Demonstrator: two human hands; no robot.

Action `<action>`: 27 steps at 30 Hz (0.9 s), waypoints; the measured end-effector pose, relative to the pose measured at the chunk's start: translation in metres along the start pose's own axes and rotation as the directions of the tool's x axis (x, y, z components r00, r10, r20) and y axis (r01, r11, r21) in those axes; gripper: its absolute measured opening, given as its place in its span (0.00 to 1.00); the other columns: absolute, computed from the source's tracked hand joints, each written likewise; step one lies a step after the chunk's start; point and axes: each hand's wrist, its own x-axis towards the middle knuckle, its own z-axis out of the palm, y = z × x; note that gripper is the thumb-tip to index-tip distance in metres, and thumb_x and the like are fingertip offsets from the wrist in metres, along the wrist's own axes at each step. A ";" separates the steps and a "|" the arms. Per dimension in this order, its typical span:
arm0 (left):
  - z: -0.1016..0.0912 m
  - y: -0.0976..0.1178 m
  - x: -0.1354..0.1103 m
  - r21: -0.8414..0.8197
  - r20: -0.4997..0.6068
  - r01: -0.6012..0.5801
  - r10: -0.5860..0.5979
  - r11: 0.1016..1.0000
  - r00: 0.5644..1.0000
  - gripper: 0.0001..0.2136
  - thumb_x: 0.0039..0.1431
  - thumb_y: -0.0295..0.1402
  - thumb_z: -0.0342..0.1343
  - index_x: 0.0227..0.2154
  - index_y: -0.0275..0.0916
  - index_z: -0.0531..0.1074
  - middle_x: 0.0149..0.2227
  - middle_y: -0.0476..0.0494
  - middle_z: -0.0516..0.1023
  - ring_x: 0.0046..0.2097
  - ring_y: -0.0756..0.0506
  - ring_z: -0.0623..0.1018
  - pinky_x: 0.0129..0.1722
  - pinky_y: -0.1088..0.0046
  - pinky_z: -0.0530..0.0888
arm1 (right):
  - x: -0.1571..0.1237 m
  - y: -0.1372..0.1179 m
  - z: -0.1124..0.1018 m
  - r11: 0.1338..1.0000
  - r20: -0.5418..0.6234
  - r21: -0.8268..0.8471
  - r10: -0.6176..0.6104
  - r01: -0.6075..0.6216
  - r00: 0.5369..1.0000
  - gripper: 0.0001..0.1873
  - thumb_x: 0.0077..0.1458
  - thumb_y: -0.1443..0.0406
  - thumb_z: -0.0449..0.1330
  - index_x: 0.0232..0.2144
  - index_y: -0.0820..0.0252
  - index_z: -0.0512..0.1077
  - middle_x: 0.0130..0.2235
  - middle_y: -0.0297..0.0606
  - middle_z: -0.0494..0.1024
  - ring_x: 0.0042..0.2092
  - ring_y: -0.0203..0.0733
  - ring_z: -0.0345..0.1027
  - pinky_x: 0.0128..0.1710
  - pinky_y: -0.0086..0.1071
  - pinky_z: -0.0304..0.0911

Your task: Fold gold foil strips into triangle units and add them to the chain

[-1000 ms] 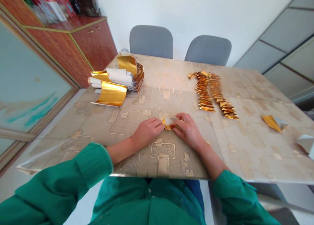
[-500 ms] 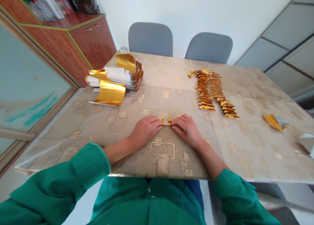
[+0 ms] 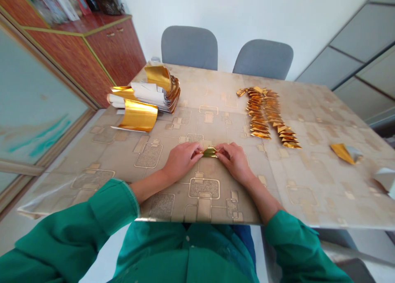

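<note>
My left hand (image 3: pixel 180 161) and my right hand (image 3: pixel 234 161) pinch a small folded gold foil piece (image 3: pixel 210 152) between them, just above the patterned beige tabletop (image 3: pixel 308 192). Left of my hands lies a pile of gold-and-white foil sheets (image 3: pixel 148 97), with curled strips on top. Beyond my right hand, a long double row of folded gold pieces (image 3: pixel 265 114) lies linked in a chain. A loose gold-and-silver foil sheet (image 3: pixel 345 153) rests further right, and a silver-white sheet (image 3: pixel 385 179) sits at the frame's right edge.
A reddish wooden cabinet (image 3: pixel 105 56) with assorted items on top stands beyond the table's left corner. Two grey chairs (image 3: pixel 189 48) (image 3: pixel 263 59) stand behind the far edge. A large glass panel (image 3: pixel 37 110) fills the left side.
The foil piece has gone from a wider gold-and-white fold to a narrow gold strip, now raised slightly. My hands have moved closer together around it.
</note>
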 end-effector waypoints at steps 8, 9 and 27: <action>-0.003 0.005 0.004 0.033 0.035 0.023 -0.024 0.999 0.999 0.01 0.62 0.29 0.59 0.34 0.39 0.72 0.32 0.49 0.77 0.35 0.47 0.74 0.35 0.73 0.66 | 0.000 -0.006 0.002 0.993 0.007 -0.048 0.107 -0.107 0.994 0.04 0.59 0.65 0.60 0.39 0.55 0.71 0.28 0.31 0.75 0.35 0.41 0.66 0.38 0.34 0.55; -0.003 0.006 0.004 0.044 0.037 0.024 -0.026 0.999 0.999 0.01 0.62 0.29 0.58 0.34 0.39 0.72 0.32 0.49 0.76 0.35 0.47 0.74 0.34 0.72 0.65 | 0.001 -0.007 0.002 0.991 0.005 -0.067 0.116 -0.116 0.993 0.04 0.59 0.65 0.60 0.38 0.55 0.71 0.28 0.31 0.74 0.35 0.41 0.66 0.39 0.34 0.54; -0.001 -0.001 0.011 0.310 0.152 -0.367 0.335 0.877 0.930 0.07 0.67 0.29 0.53 0.43 0.41 0.76 0.39 0.45 0.75 0.43 0.44 0.71 0.40 0.69 0.67 | -0.004 -0.007 0.002 0.932 -0.012 -0.350 0.092 -0.091 0.996 0.08 0.64 0.62 0.55 0.33 0.56 0.72 0.32 0.34 0.77 0.38 0.43 0.64 0.41 0.36 0.47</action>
